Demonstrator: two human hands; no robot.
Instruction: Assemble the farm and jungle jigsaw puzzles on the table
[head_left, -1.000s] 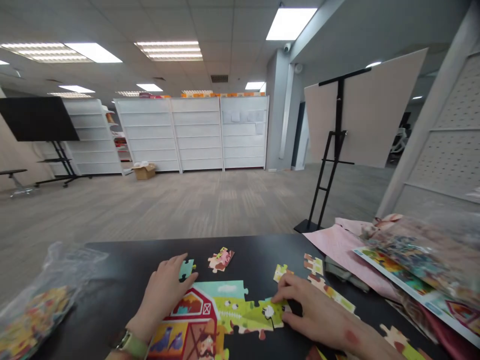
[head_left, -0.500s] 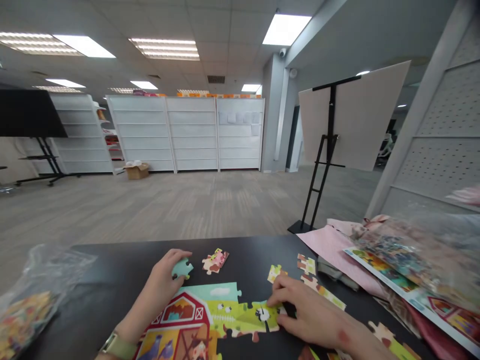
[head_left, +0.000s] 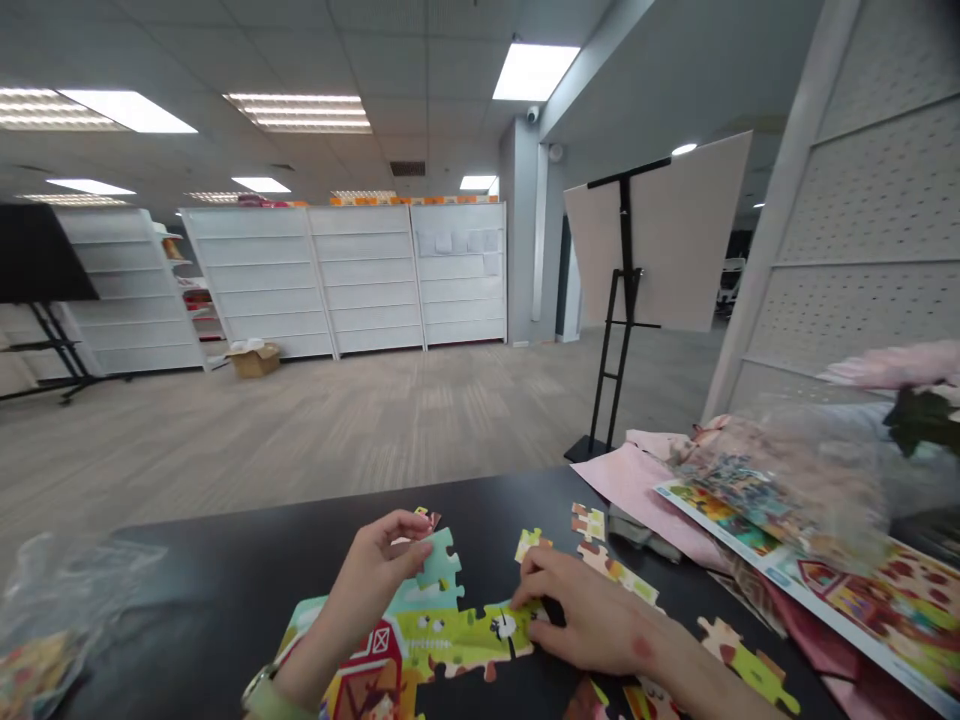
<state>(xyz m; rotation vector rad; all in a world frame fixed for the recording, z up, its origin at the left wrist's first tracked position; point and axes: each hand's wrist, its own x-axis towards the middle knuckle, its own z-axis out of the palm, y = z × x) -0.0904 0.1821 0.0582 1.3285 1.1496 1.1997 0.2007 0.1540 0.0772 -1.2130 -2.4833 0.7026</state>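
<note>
While the left hand [head_left: 386, 555] pinches a teal puzzle piece [head_left: 441, 562] at lower centre, knobbed edge facing right, visible length near upright, the half-curled right hand [head_left: 577, 610] touches a green piece [head_left: 523, 632]; whether it grips, I cannot tell.

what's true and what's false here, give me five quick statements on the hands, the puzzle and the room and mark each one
1. The left hand holds a teal piece. True.
2. The right hand is off the puzzle pieces. False: its fingers touch a green piece.
3. The easel stands beyond the table. True.
4. The carton is on the table. False: it is on the floor.
5. The watch is on the left wrist. True.
</note>
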